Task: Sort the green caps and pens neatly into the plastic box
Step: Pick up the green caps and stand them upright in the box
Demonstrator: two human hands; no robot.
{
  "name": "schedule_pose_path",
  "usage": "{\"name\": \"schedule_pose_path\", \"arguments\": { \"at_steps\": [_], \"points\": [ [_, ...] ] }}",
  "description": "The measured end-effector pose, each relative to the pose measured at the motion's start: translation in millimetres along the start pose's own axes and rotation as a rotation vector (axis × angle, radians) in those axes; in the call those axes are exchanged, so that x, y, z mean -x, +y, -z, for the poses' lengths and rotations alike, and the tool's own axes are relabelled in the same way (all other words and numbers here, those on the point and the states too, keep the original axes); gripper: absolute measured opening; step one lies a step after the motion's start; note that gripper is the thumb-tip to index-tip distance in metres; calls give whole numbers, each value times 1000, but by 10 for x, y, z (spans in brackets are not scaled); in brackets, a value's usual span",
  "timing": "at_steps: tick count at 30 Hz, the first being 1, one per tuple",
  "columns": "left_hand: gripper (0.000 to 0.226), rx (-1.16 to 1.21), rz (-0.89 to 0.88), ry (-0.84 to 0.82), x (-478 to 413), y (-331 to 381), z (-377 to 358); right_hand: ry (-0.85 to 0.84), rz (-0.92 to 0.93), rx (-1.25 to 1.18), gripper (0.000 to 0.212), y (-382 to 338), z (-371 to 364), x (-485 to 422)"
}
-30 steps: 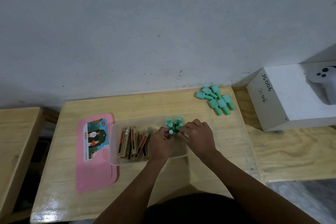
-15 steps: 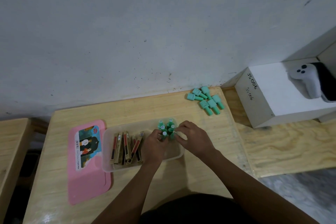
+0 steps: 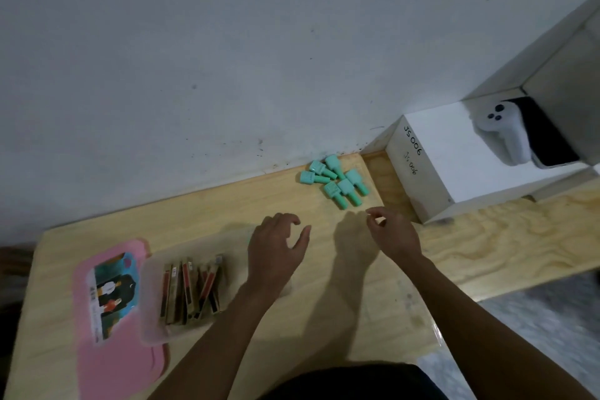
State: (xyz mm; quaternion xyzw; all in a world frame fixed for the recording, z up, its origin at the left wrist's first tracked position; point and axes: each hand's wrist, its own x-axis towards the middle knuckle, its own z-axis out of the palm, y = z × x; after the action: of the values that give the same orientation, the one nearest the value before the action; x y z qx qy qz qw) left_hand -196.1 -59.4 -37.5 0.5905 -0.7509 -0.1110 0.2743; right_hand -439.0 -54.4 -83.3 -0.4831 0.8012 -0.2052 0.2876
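Six green caps (image 3: 334, 180) lay loose in a cluster at the far right corner of the wooden table (image 3: 324, 318), right by the wall, same spot as 0.5 s before. The clear plastic box (image 3: 152, 318) sat left of centre w/ a row of brown-and-red flat pens (image 3: 191, 292) leaning in its left half; the caps stood upright in its right half 0.5 s earlier couldn't be made out now, hidden behind the left hand (image 3: 276, 250). Both hands had lifted out of the box since then. L hand hovered over the box's right end, fingers spread apart, holding nothing. R hand (image 3: 393, 230) had moved right & up toward the loose caps, near them but not touching, thumb & forefinger curled close w/ a small gap, nothing visible between them. Pink lid (image 3: 110, 318) w/ picture label lay flat left of the box, box overlapping its edge. White box (image 3: 431, 169) marked "JS 006" stood beyond the table's right end, w/ a white controller-like item (image 3: 503, 136) on top.
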Motion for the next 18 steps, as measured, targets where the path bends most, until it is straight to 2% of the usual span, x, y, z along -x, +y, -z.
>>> {"name": "schedule_pose_path", "arguments": {
  "at_steps": [2,3,5,7,11,14,18],
  "points": [
    [18,3,-122,-115,-237,118,-204,-32,-24,20,22,35,12,-139],
    [22,-13,-145,-224,-350,165,-315,-49,-27,26,23,35,6,-211],
    [35,-109,-133,-474,-549,253,-545,-74,-3,55,26,6,-25,-343],
    [47,-242,-111,-630,-700,302,-756,-104,33,88,29,-41,-69,-467],
    [54,-313,-86,-677,-829,318,-1028,-130,117,133,33,-94,-173,-639],
    [49,-338,-122,-622,-833,294,-1126,-109,178,185,33,-110,-221,-670],
    [42,-361,-177,-590,-885,258,-1195,-58,172,140,30,-111,-233,-665]
  ]
}}
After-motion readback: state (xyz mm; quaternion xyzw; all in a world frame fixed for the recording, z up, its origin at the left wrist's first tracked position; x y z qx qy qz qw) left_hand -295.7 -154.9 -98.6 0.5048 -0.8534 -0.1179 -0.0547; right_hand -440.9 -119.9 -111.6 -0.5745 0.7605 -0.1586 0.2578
